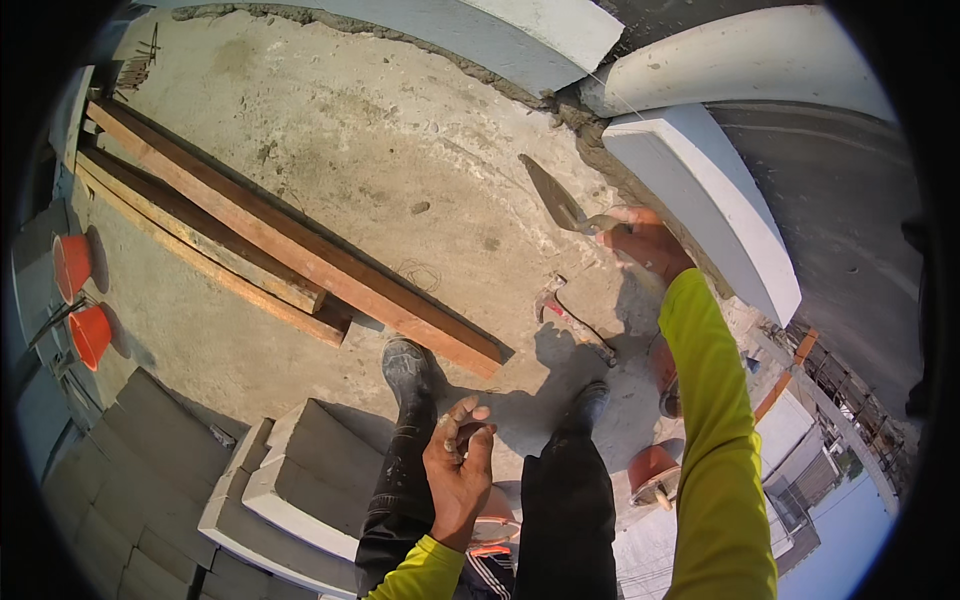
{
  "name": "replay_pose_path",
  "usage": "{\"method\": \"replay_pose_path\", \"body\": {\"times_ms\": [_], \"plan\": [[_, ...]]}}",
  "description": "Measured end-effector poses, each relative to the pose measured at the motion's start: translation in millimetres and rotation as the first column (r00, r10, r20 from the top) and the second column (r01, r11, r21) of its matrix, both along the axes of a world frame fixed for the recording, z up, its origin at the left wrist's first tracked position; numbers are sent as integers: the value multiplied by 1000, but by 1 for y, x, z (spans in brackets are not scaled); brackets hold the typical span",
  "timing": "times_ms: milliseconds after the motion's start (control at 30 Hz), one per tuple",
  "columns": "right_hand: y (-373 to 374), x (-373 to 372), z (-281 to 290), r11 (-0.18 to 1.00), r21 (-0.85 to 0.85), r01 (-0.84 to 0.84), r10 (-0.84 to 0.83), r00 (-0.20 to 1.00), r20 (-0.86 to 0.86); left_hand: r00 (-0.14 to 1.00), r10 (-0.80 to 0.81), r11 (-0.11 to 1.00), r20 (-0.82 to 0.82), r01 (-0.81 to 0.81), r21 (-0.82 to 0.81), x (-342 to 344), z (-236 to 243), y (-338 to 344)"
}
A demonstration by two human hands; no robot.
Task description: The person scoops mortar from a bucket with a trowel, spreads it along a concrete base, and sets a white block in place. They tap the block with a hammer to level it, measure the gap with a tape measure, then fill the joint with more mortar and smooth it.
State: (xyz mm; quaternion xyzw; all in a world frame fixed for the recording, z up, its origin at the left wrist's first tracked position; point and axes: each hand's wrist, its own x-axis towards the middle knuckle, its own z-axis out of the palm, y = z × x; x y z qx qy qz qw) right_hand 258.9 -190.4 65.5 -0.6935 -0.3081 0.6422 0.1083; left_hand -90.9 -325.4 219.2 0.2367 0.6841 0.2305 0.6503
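At the far left, two orange-red buckets (80, 300) stand one nearer than the other on a rough concrete floor (340, 130), their contents hidden; the dark rim of the lens cuts off whatever lies beyond. Below them, a stack of grey blocks (140, 480) runs out of sight at the lower edge. Long timber beams (290, 240) lie slanting across the floor, partly covering one another. Further right are paler blocks (310, 480), partly hidden by the wearer's dark left leg and muddy boot (405, 365). The left hand (460, 475), in a yellow-green sleeve, is held above the floor between the legs, fingers loosely curled, with nothing visible in them; it hides part of a reddish bucket (497, 522) behind. A claw hammer (575, 320) with a red-marked handle lies in the middle, near the right boot (588, 405), its far end in shadow. Above it, the right hand (645, 240) has its fingers closed around the handle of a pointed trowel (550, 195), whose grip they mostly cover; the blade points up and left, just above the floor or touching it, hard to tell. At right, a white block (705, 200) edges the floor beside a cropped pale pipe (750, 65).
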Motion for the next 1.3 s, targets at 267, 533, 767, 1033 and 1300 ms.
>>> {"method": "replay_pose_path", "body": {"times_ms": [267,533,767,1033,1300], "plan": [[-81,-64,-26,923,124,364,-381,907,177,1000,-24,999,-5,24,-34,12,-4,-2],[-320,-62,82,836,285,469,-548,709,443,993,-112,993,-31,111,-39,32,-14,-22],[-429,128,142,889,-449,-94,426,533,731,934,-349,937,-78,350,-7,66,-23,-65],[-428,188,34,913,-383,142,67,873,483,876,-457,888,-152,459,-28,99,-27,-92],[-438,113,28,546,52,836,-789,493,367,832,-521,851,-191,525,-33,108,-38,-113]]}}
